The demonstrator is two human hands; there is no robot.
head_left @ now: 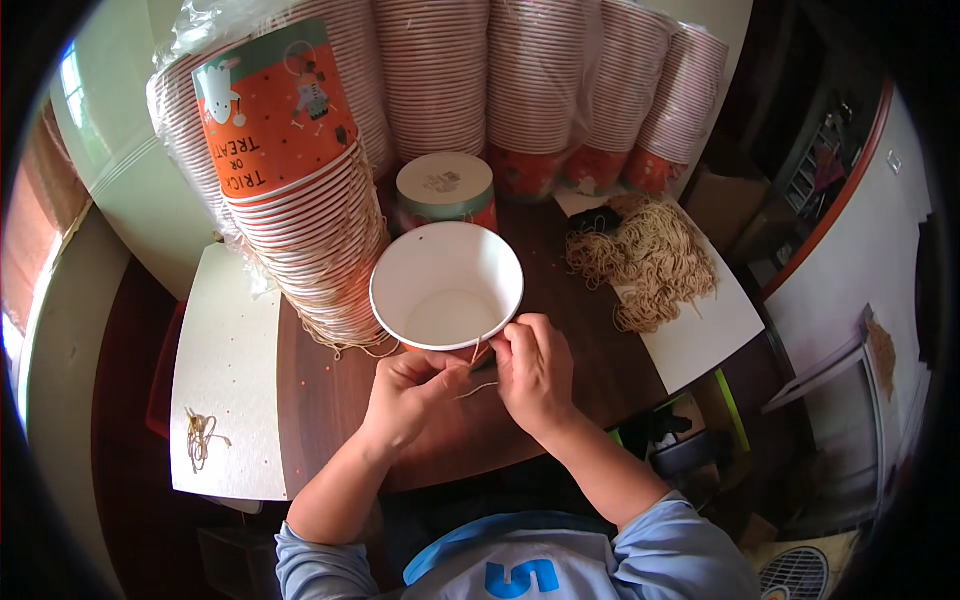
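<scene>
A paper bucket (440, 268), white inside with orange showing below its rim, tilts its open mouth toward me at the middle of the table. At its near rim, my left hand (412, 396) is closed, thumb and fingers pinching a thin beige string (477, 391). My right hand (535, 372) pinches the string too, just right of the left hand and against the rim. One string end sticks out between the hands. Whether the string passes through the bucket wall is hidden by my fingers.
A leaning stack of orange buckets (275, 115) with strings hanging from it stands left. An upturned bucket (446, 182) sits behind mine. Tall wrapped bucket stacks (435, 80) line the back. A string pile (650, 255) lies right, and a few loose strings (203, 440) lie left.
</scene>
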